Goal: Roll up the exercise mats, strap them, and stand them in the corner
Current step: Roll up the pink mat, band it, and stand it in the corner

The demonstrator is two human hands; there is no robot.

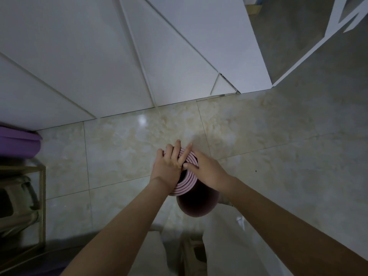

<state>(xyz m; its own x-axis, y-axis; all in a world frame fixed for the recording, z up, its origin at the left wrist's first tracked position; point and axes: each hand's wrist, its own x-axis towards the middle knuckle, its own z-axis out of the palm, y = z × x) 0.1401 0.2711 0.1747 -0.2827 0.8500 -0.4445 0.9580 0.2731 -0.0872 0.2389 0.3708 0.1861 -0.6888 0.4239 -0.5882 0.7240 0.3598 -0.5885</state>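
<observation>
A rolled pink exercise mat (184,186) stands upright on the tiled floor in front of my legs; I look down on its spiral top end. My left hand (169,166) lies flat on the left part of that top, fingers straight and pointing away from me. My right hand (205,170) presses on the right part of the top, its fingers straight and crossing toward the left hand. The mat's dark outer side (196,206) shows below my hands. No strap is visible. A purple mat (18,144) lies at the left edge.
White wall panels (99,66) meet the beige marble floor (123,152) just beyond the mat, forming a corner at the upper right. A gold-framed shelf (40,206) with dark items stands at the left. My light trousers and shoes are at the bottom.
</observation>
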